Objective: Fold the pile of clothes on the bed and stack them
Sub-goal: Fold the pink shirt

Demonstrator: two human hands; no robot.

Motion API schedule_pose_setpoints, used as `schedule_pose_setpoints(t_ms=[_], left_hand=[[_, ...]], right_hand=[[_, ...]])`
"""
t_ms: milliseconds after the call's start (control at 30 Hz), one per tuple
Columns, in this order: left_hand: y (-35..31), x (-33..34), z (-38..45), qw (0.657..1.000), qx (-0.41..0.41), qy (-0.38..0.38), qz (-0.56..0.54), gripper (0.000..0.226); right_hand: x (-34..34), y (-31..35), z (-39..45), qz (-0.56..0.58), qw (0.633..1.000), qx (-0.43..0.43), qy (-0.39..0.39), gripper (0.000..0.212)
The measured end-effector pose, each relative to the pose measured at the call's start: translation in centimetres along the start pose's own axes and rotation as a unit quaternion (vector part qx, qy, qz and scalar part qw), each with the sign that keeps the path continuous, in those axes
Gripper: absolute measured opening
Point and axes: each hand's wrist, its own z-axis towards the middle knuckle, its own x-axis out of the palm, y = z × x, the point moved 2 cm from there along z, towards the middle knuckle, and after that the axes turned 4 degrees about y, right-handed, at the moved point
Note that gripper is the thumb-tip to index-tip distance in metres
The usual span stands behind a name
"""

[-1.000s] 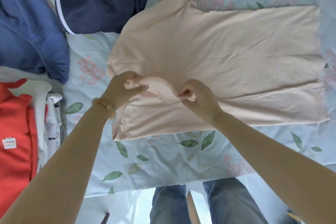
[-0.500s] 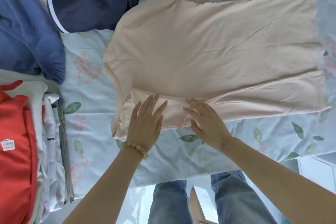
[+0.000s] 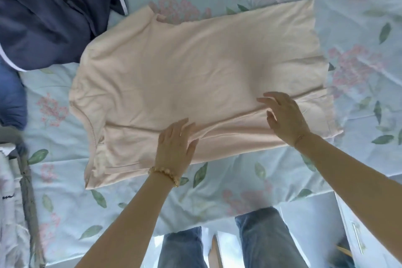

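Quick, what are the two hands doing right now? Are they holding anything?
Left hand: open, fingers straight, lying flat on the peach T-shirt.
Right hand: open, fingers spread over the T-shirt, holding nothing.

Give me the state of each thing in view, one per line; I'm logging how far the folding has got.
peach T-shirt: spread flat on the bed, near long edge folded over, not yet fully folded
left hand: open, flat on the folded edge
right hand: open, fingers spread, on the shirt
navy garment: crumpled, unfolded
blue garment: bunched at the frame's left edge
floral bedsheet: wrinkled
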Motion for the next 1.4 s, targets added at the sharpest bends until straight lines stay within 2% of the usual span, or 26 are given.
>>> schedule_pose_setpoints(t_ms=[67, 133, 233, 300, 367, 467, 567, 633, 700, 767, 833, 900, 967, 1067, 1200, 1267, 1400], left_hand=[[-3.4, 0.9, 2.6, 0.998, 0.007, 0.054, 0.026, 0.039], [-5.4, 2.0, 5.1, 0.991, -0.041, 0.113, 0.052, 0.041], [-6.5, 2.5, 8.1, 0.984, -0.085, 0.158, 0.014, 0.029], [-6.7, 2.3, 8.9, 0.980, -0.086, 0.175, -0.021, 0.020], [-6.8, 2.1, 9.1, 0.982, -0.098, 0.149, -0.060, 0.017], [-7.0, 2.0, 9.4, 0.988, -0.106, 0.091, -0.061, 0.018], [-8.2, 2.4, 9.7, 0.991, -0.116, 0.068, -0.025, 0.015], [-9.2, 2.3, 10.1, 0.990, -0.129, 0.058, -0.013, 0.015], [-10.2, 1.1, 11.4, 0.990, -0.135, 0.032, -0.034, 0.028], [-10.9, -0.9, 14.2, 0.993, -0.109, -0.013, -0.050, 0.032], [-11.3, -3.2, 18.4, 0.995, -0.075, -0.050, -0.035, 0.031], [-11.2, -5.3, 23.3, 0.995, -0.063, -0.077, -0.008, 0.032], [-10.7, -6.7, 28.0, 0.994, -0.067, -0.079, 0.038, 0.036], [-9.4, -7.0, 32.7, 0.988, -0.096, -0.027, 0.116, 0.042], [-7.8, -6.9, 34.6, 0.988, -0.120, 0.017, 0.101, 0.034], [-7.8, -7.3, 33.7, 0.994, -0.094, 0.019, 0.060, 0.025], [-9.4, -9.1, 26.9, 0.997, 0.045, -0.068, -0.002, 0.013]], right_hand=[[-1.4, -4.1, 0.7, -0.037, 0.999, 0.022, 0.017, 0.042], [-2.5, -7.7, 1.2, -0.055, 0.997, 0.044, 0.041, 0.036], [-4.0, -11.8, 1.9, -0.066, 0.993, 0.058, 0.073, 0.029], [-4.5, -13.5, 2.5, -0.103, 0.988, 0.023, 0.115, 0.021], [-5.2, -14.6, 3.3, -0.134, 0.977, -0.003, 0.166, 0.014], [-6.3, -16.1, 4.3, -0.104, 0.968, 0.017, 0.227, 0.025], [-7.2, -16.8, 5.0, -0.090, 0.965, 0.028, 0.245, 0.030], [-7.7, -16.6, 5.5, -0.111, 0.961, 0.015, 0.254, 0.025], [-8.6, -16.1, 6.7, -0.054, 0.975, 0.009, 0.217, 0.017], [-9.9, -15.5, 8.8, 0.027, 0.990, 0.003, 0.139, 0.022], [-11.5, -14.9, 12.0, 0.038, 0.998, -0.020, 0.043, 0.024], [-12.9, -14.3, 15.8, 0.014, 0.999, -0.040, -0.014, 0.031], [-13.8, -14.1, 19.7, -0.038, 0.997, -0.061, -0.020, 0.041], [-13.6, -14.9, 24.2, -0.111, 0.992, -0.055, 0.034, 0.048], [-13.3, -15.6, 25.9, -0.119, 0.991, -0.061, 0.030, 0.030], [-13.6, -15.6, 24.8, -0.105, 0.991, -0.076, 0.013, 0.022], [-15.4, -15.9, 18.4, -0.063, 0.986, -0.134, -0.071, 0.014]])
